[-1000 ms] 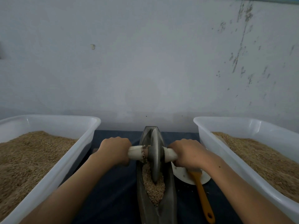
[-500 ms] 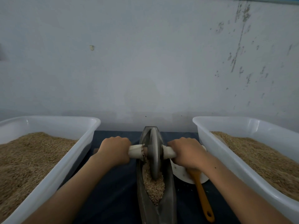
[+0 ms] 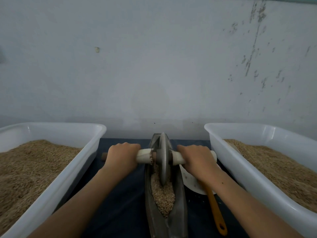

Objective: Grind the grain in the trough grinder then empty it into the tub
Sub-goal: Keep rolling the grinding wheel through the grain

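Two white tubs, the left tub (image 3: pixel 51 189) and the right tub (image 3: pixel 257 182), are sitting either side of the trough (image 3: pixel 180 219), each holding grain. Wheel (image 3: pixel 163 162) is standing in the trough's grain (image 3: pixel 163 194). Left hand (image 3: pixel 122 158) and right hand (image 3: pixel 197 159) are gripping the handle (image 3: pixel 145 156). An orange-handled utensil (image 3: pixel 216 212) is lying just right.

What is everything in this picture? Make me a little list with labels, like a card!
place: dark table top by a pale wall
left hand: grips the left end of the axle
right hand: grips the right end of the axle
grinding wheel: upright in the trough
trough grinder: long, dark, holds grain
left tub: white, filled with grain
right tub: white, filled with grain
brush: orange handle, on a white dish
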Tool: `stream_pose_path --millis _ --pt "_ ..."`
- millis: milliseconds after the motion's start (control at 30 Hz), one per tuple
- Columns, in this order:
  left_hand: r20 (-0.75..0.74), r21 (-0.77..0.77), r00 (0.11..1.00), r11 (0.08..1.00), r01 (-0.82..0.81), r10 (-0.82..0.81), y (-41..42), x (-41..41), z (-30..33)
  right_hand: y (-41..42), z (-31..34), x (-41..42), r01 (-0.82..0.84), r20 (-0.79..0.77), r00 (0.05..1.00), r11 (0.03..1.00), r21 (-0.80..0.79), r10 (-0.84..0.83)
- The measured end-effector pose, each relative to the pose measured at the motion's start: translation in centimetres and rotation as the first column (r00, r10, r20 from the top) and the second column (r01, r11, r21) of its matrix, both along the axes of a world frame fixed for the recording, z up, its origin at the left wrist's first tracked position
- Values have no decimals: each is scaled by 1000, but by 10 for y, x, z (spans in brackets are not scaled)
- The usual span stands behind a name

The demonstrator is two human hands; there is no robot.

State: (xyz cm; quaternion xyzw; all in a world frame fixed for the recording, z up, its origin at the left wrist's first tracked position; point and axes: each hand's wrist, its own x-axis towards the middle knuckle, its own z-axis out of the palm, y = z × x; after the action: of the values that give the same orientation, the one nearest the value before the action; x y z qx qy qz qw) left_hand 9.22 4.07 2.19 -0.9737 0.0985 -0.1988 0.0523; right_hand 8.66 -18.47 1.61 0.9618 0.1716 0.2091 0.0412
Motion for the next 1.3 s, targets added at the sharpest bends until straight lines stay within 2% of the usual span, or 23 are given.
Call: stream_pose_path --millis 67,133,233,367,433,500,600,700,800,867,933,1033,1200,1300 --pt "95 9 995 1000 19 -19 0 0 -4 1 -5 0 16 65 998 1000 21 -17" --pt "104 12 994 999 33 -34 0 0 -5 -1 -4 -1 12 36 999 1000 26 -13" --pt "-35 36 999 999 26 -25 1 0 1 -2 7 -2 3 -128 992 1000 -11 -5" --pt "-303 69 953 998 7 14 3 -2 12 -2 23 -5 -4 -397 918 997 -75 -26" --pt "-385 64 923 998 -1 25 3 -3 15 -3 26 -6 -1 -473 880 998 -70 -32" --pt "-402 67 915 998 -6 33 3 -3 15 -3 26 -6 4 -491 871 999 -54 -30" --pt "-315 71 948 997 -13 35 1 -1 12 -3 22 -7 -4 -389 921 998 -63 -21" --pt "-166 37 986 999 -22 28 1 0 6 -1 12 -5 -6 -190 982 999 -32 -1" --pt "11 14 1000 1000 -15 15 -1 0 -1 1 0 -3 14 -15 1000 1000 8 -14" --pt "73 18 997 1000 -1 0 -1 -1 -3 1 -4 -3 11 31 999 999 33 -12" --pt "27 25 1000 1000 0 -1 0 -1 -2 -1 -1 -4 5 -17 1000 1000 27 -4" --pt "-129 56 992 998 -10 17 1 -1 5 -2 11 -4 -5 -176 984 1000 -25 0" --pt "-405 71 913 997 -11 39 3 -5 18 -3 29 -8 0 -475 879 997 -76 -36" --pt "-428 72 903 997 -13 43 2 -5 20 -4 29 -9 6 -511 859 999 -50 -31"
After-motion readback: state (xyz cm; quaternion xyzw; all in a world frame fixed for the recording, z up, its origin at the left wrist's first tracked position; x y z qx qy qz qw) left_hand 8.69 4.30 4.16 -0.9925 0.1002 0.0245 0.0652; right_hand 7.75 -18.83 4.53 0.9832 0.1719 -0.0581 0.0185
